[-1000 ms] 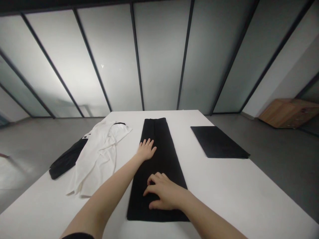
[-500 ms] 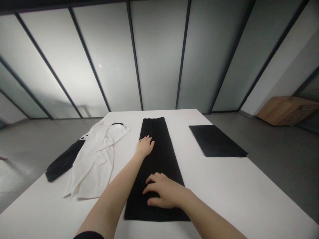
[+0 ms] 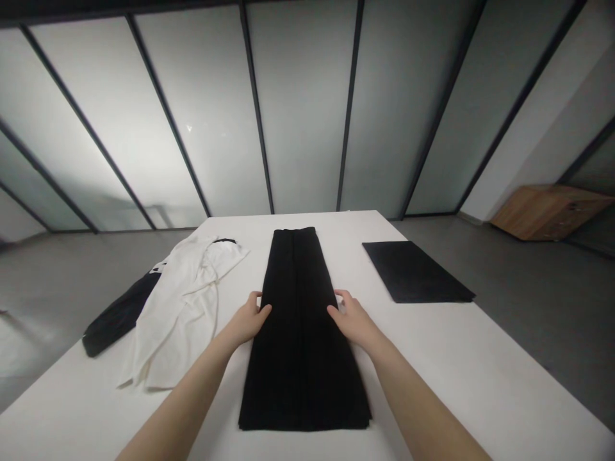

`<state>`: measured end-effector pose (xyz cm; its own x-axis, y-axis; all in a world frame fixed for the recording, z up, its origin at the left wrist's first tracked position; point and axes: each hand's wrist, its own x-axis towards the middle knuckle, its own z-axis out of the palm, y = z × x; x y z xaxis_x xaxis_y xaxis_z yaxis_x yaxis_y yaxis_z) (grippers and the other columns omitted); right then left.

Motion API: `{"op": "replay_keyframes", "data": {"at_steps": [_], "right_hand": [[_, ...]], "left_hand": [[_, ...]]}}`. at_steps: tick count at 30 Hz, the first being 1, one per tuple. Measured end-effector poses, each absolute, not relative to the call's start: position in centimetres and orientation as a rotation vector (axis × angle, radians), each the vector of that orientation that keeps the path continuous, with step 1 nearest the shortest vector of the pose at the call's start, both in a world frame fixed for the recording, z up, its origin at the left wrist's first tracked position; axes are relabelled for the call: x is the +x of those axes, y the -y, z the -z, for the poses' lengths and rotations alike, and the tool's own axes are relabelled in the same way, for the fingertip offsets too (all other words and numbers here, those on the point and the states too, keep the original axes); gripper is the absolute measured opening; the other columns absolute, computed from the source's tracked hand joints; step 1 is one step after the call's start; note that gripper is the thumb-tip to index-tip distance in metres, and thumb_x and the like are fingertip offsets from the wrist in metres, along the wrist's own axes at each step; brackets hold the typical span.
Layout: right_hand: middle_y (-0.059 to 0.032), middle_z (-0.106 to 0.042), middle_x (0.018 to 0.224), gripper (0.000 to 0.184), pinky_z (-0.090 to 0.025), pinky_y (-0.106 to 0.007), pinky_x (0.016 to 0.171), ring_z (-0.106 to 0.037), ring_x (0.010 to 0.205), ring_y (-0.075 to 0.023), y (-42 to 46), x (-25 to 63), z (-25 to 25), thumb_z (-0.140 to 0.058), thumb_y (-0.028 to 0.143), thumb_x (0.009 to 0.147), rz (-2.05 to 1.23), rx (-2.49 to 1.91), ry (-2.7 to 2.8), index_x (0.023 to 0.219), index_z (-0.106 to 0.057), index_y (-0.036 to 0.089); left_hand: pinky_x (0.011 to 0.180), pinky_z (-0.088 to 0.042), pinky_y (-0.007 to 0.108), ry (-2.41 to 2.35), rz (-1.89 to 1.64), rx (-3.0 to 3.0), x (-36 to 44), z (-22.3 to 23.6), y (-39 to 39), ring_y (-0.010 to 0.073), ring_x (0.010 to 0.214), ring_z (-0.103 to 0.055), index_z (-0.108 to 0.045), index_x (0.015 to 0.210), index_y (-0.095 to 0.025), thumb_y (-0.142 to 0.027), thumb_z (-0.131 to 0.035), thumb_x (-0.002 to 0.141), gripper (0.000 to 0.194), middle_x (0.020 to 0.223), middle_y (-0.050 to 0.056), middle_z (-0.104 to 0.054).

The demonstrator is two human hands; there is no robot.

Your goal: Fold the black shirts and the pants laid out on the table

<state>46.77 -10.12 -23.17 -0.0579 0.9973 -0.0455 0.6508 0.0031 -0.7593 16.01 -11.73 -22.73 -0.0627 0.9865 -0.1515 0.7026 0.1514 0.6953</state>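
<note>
A long black folded garment [image 3: 300, 333] lies lengthwise down the middle of the white table [image 3: 480, 378]. My left hand [image 3: 250, 318] rests at its left edge about halfway along, thumb on top of the cloth and fingers curled at the edge. Opposite it, my right hand [image 3: 352, 315] sits at the right edge in the same way, thumb on the cloth. Both hands pinch the edges of the black garment.
A white garment [image 3: 187, 301] lies crumpled to the left, partly over another black piece [image 3: 115, 317] near the table's left edge. A flat black folded piece [image 3: 416, 272] lies at the right. Glass panels stand behind; a wooden cabinet [image 3: 548, 211] is far right.
Both hands left the top of the black garment. The left drew back from the far part, the right moved forward, and each now grips a side edge at mid-length.
</note>
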Motion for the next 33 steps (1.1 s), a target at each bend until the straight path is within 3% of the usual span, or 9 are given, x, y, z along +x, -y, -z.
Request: {"op": "replay_keyframes", "data": {"at_steps": [3,6,10,14,18,23,28,33], "right_hand": [[-0.0045,-0.07,0.102,0.05,-0.05,-0.029,0.067,-0.065,0.07,-0.0164,9.8,47.1,23.2,-0.061,0.038,0.099,-1.134,-1.652,1.622,0.146,-0.052,0.023],[0.005,-0.059,0.075,0.044,-0.038,-0.024,0.052,-0.049,0.051,-0.0116,9.6,47.2,23.5,-0.059,0.037,0.1,-1.283,-1.593,1.587,0.142,-0.056,0.024],[0.0066,-0.052,0.067,0.034,-0.034,-0.023,0.05,-0.046,0.052,-0.012,9.2,47.1,24.2,-0.057,0.03,0.098,-1.224,-1.592,1.608,0.13,-0.064,0.02],[0.0061,-0.053,0.068,0.031,-0.034,-0.023,0.05,-0.047,0.051,-0.0112,9.0,47.0,24.3,-0.056,0.02,0.095,-1.101,-1.653,1.685,0.124,-0.067,0.021],[0.0079,-0.05,0.062,0.023,-0.031,-0.022,0.045,-0.043,0.044,-0.0087,9.3,48.2,23.3,-0.059,0.015,0.09,-1.273,-1.696,1.815,0.111,-0.067,0.021],[0.0081,-0.05,0.057,0.023,-0.031,-0.022,0.043,-0.046,0.042,-0.0104,9.5,50.2,21.8,-0.068,0.026,0.09,-1.611,-1.654,1.91,0.113,-0.066,0.022],[0.0052,-0.06,0.071,0.038,-0.04,-0.023,0.05,-0.051,0.051,-0.0112,9.2,49.0,22.3,-0.066,0.034,0.093,-1.466,-1.6,1.495,0.13,-0.06,0.024],[0.0032,-0.063,0.08,0.045,-0.046,-0.025,0.06,-0.06,0.064,-0.0145,9.1,47.3,23.5,-0.065,0.023,0.087,-1.22,-1.501,1.576,0.132,-0.062,0.022]], "left_hand": [[0.047,-0.038,0.023,-1.576,-0.753,1.286,15.5,22.7,12.6,0.013,0.047,-0.052,-0.045,0.141,-0.024,-0.059,-0.058,0.096,0.059,0.068,-0.008,-0.056],[0.043,-0.032,0.02,-1.501,-0.865,1.222,15.3,22.9,12.4,0.009,0.044,-0.044,-0.051,0.138,-0.025,-0.059,-0.065,0.089,0.061,0.068,-0.01,-0.052],[0.047,-0.035,0.021,-1.47,-0.975,1.259,15.1,23.5,11.7,0.0085,0.052,-0.047,-0.062,0.125,-0.02,-0.055,-0.07,0.082,0.056,0.077,-0.005,-0.056],[0.048,-0.031,0.021,-1.487,-0.93,1.396,14.8,23.8,11.4,0.0095,0.053,-0.044,-0.068,0.114,-0.02,-0.05,-0.07,0.081,0.044,0.07,-0.006,-0.052],[0.048,-0.037,0.021,-1.449,-0.74,1.545,13.7,22.9,12.0,0.0111,0.054,-0.049,-0.069,0.096,-0.021,-0.043,-0.073,0.079,0.029,0.066,-0.006,-0.049],[0.052,-0.051,0.026,-1.175,-0.272,1.343,11.6,21.3,13.6,0.0181,0.056,-0.067,-0.06,0.113,-0.024,-0.046,-0.077,0.081,0.042,0.066,-0.007,-0.055],[0.054,-0.047,0.021,-1.278,-0.687,1.26,12.6,22.2,12.7,0.0107,0.056,-0.058,-0.054,0.134,-0.026,-0.056,-0.073,0.087,0.059,0.072,-0.008,-0.055],[0.048,-0.035,0.018,-1.397,-0.93,1.327,14.4,24.1,11.1,0.0087,0.055,-0.05,-0.063,0.117,-0.021,-0.048,-0.075,0.082,0.046,0.07,-0.008,-0.052]]}}
